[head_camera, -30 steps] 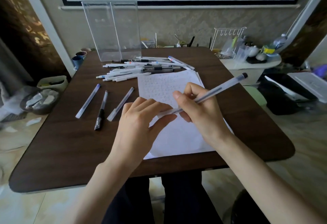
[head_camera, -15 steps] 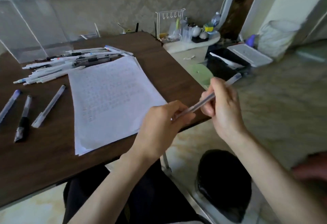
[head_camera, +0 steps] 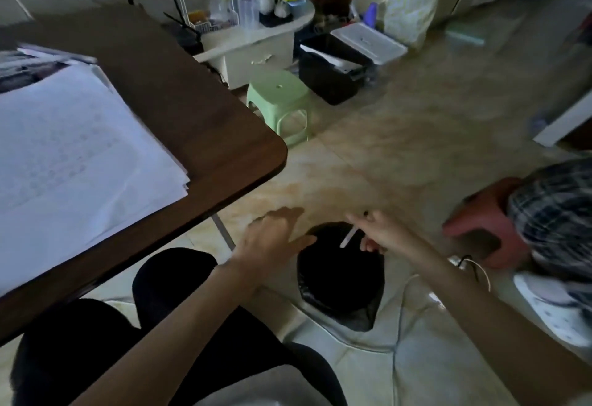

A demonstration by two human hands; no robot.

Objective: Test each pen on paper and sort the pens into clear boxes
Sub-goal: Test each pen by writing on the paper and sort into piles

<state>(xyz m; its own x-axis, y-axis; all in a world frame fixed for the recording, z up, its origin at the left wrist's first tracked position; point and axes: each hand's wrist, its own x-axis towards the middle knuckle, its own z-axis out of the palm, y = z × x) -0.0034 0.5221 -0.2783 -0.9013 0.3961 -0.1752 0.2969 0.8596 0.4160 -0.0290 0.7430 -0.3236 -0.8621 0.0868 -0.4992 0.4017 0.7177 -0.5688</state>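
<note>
Pen (head_camera: 348,239) at right grip (head_camera: 381,235) over bin (head_camera: 339,280) — hold unclear (blurred); left grip (head_camera: 272,240) spread, empty.

A seated person's left hand (head_camera: 272,239), fingers spread, and right hand (head_camera: 381,234) hang over a black-lined bin (head_camera: 339,309) on the floor beside the tabletop (head_camera: 205,110). A white pen (head_camera: 348,238) slants at the right fingers; blur hides the grip. Paper (head_camera: 73,155) lies on the tabletop.

Pens (head_camera: 28,64) at upper left are blurred and cropped. Paper (head_camera: 70,155) runs off the left edge. Right hand's (head_camera: 384,235) hold on the pen (head_camera: 348,238) is unclear.
</note>
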